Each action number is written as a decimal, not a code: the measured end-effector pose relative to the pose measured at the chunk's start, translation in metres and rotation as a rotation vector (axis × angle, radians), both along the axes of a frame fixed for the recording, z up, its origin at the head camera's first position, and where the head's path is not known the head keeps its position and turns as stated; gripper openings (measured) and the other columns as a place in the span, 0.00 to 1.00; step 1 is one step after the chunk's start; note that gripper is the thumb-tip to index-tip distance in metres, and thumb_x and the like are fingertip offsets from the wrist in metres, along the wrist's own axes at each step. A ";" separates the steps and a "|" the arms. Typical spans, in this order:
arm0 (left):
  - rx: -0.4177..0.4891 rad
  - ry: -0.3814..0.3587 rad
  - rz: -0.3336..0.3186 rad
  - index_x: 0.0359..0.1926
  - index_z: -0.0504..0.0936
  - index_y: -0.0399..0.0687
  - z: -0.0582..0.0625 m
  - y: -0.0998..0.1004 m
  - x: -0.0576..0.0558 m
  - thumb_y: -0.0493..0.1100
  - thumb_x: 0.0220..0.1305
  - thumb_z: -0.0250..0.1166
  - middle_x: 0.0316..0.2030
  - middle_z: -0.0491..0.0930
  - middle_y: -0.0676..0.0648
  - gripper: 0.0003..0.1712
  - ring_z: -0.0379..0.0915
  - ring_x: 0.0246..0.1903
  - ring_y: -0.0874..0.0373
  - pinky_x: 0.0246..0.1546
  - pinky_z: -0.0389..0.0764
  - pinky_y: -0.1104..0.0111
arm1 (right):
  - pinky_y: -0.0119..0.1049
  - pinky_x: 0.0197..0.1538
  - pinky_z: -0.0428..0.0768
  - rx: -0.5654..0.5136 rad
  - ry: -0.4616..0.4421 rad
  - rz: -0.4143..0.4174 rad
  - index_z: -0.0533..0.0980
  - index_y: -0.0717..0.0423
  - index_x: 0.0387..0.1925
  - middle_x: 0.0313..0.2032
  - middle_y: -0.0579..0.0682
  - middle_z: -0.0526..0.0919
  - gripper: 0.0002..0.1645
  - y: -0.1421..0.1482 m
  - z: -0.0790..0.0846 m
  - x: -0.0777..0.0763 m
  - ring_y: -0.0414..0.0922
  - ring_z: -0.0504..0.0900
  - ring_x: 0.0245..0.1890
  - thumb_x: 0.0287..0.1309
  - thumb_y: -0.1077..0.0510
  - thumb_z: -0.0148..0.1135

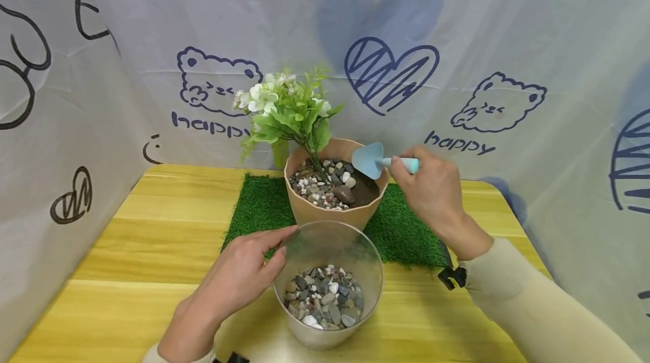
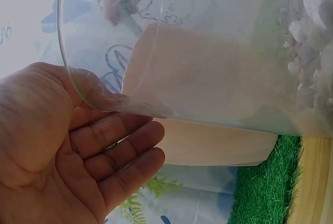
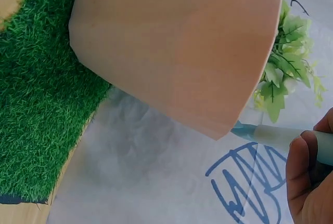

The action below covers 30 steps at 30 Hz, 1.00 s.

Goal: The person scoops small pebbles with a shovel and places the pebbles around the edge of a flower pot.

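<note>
My left hand [image 1: 242,270] holds the rim of a clear plastic container [image 1: 373,264], thumb and fingers at its left side. In the left wrist view its other fingers [image 2: 138,154] lie outside the wall. Mixed pebbles [image 1: 327,301] cover the container's bottom. With my right hand [image 1: 431,185] I grip the pale handle of a light blue hand trowel [image 1: 369,161]. Its blade tilts over the right part of a tan flowerpot [image 1: 330,217]. Inside the pot, small stones [image 1: 317,188] surround a white-flowered plant [image 1: 299,120], beside a dark brown bare patch [image 1: 367,191].
The pot stands on a green artificial turf mat [image 1: 406,236], with the container in front of it on a wooden table [image 1: 152,250]. Behind and at both sides hangs a white cloth [image 1: 304,7] printed with hearts and bears.
</note>
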State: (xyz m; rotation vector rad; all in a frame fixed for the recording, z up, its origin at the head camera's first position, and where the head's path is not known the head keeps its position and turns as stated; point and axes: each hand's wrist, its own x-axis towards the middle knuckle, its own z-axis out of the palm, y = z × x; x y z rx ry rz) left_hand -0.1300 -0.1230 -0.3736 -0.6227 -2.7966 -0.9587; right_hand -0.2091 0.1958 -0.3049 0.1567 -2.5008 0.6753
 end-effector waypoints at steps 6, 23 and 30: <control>0.021 -0.014 0.001 0.70 0.80 0.60 0.000 0.000 0.000 0.42 0.75 0.61 0.58 0.87 0.50 0.25 0.50 0.10 0.70 0.16 0.67 0.71 | 0.36 0.17 0.66 -0.023 0.049 -0.004 0.86 0.60 0.38 0.15 0.50 0.76 0.14 0.002 0.004 0.010 0.44 0.68 0.13 0.69 0.53 0.63; 0.055 -0.050 0.022 0.70 0.80 0.61 0.002 0.002 0.002 0.42 0.74 0.59 0.18 0.66 0.55 0.26 0.47 0.09 0.71 0.08 0.59 0.72 | 0.31 0.15 0.63 -0.226 0.073 0.312 0.87 0.46 0.32 0.15 0.38 0.72 0.10 0.004 0.034 0.101 0.34 0.63 0.11 0.59 0.65 0.69; 0.075 -0.056 0.021 0.70 0.80 0.61 0.001 0.003 0.002 0.41 0.74 0.59 0.18 0.67 0.56 0.26 0.48 0.09 0.70 0.08 0.60 0.72 | 0.22 0.21 0.67 0.081 0.116 0.610 0.83 0.44 0.35 0.23 0.34 0.78 0.07 -0.012 0.004 0.106 0.28 0.66 0.20 0.57 0.61 0.68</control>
